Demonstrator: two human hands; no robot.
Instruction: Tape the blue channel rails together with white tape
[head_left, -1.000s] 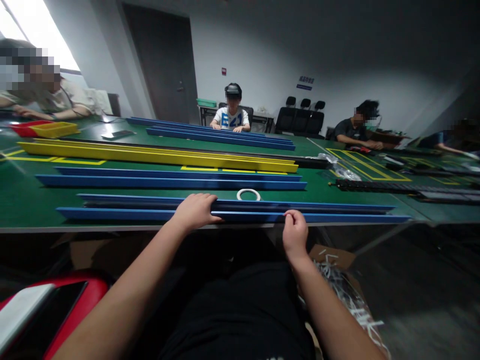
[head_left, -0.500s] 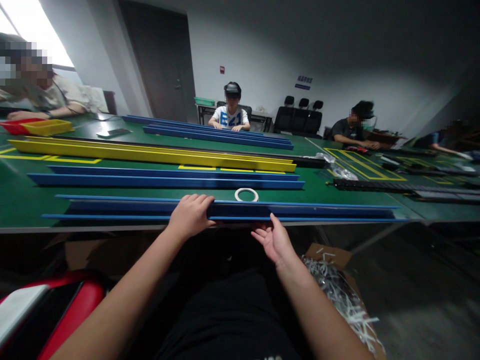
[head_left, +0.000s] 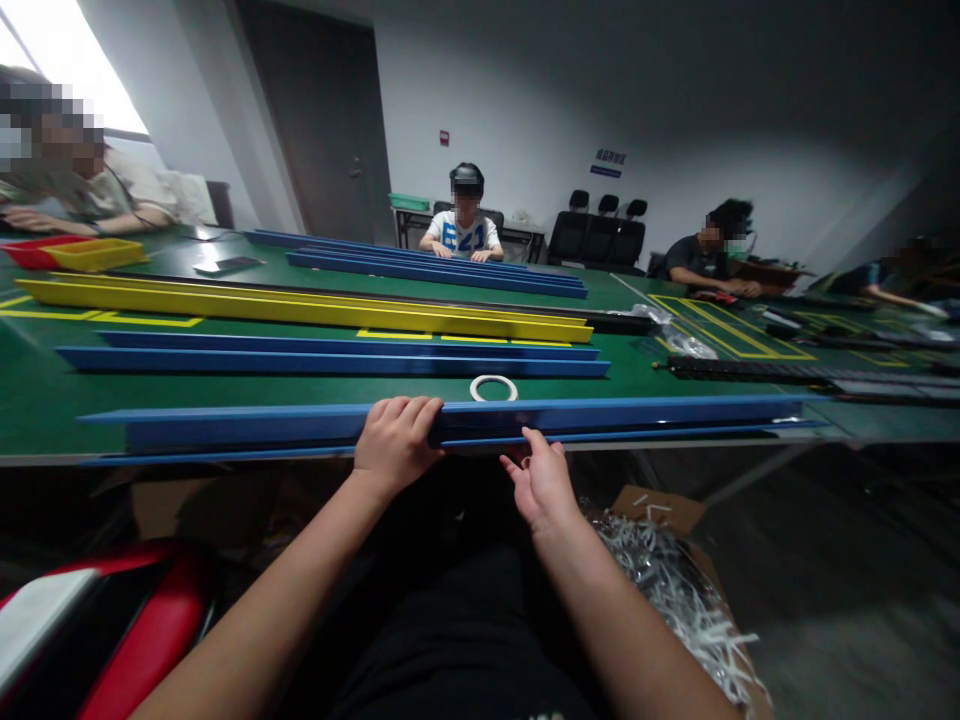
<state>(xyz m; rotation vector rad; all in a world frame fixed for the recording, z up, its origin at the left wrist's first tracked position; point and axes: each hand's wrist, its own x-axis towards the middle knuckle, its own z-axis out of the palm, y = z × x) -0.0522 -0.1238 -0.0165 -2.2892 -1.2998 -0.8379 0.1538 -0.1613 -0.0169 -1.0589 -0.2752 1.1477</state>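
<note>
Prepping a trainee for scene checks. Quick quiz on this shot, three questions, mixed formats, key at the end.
1. True or false: the left hand holds the nearest blue channel.
2. What lies just beyond that channel, in front of the second blue channel? A) a mug B) a white ring C) a hammer
3. Fill in: past the second blue channel, the next long channel is coloured ____.

Key: 1 true; 2 B; 3 yellow.
</note>
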